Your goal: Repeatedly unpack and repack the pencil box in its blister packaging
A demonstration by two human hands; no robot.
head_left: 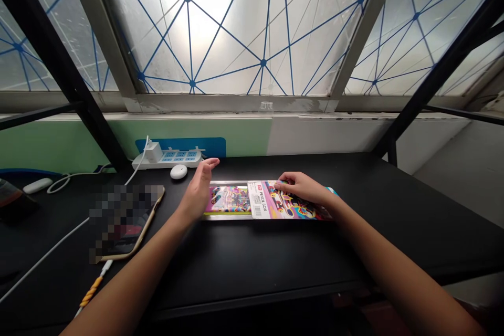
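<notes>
A colourful printed cardboard sleeve (262, 205), lettered "PENCIL BOX" beside a barcode, lies flat on the black desk. From its left end sticks out a pencil box (232, 199) with a bright cartoon print, a silvery border and a yellow-green strip along the near side. My right hand (301, 186) grips the sleeve from above, fingers bent over its top; its underside is hidden. At the box's left end my left hand (200, 191) stands on edge with its fingers stretched forward, nothing visible in it. Whether its palm touches the box I cannot tell.
Left on the desk (252, 268) lies a tablet-like device (136, 231), partly pixelated, with a white and orange cable (91, 291). Behind are a white power strip (181, 157) with a plugged-in charger (153, 151) and a round white case (178, 171). Black frame bars slant on both sides.
</notes>
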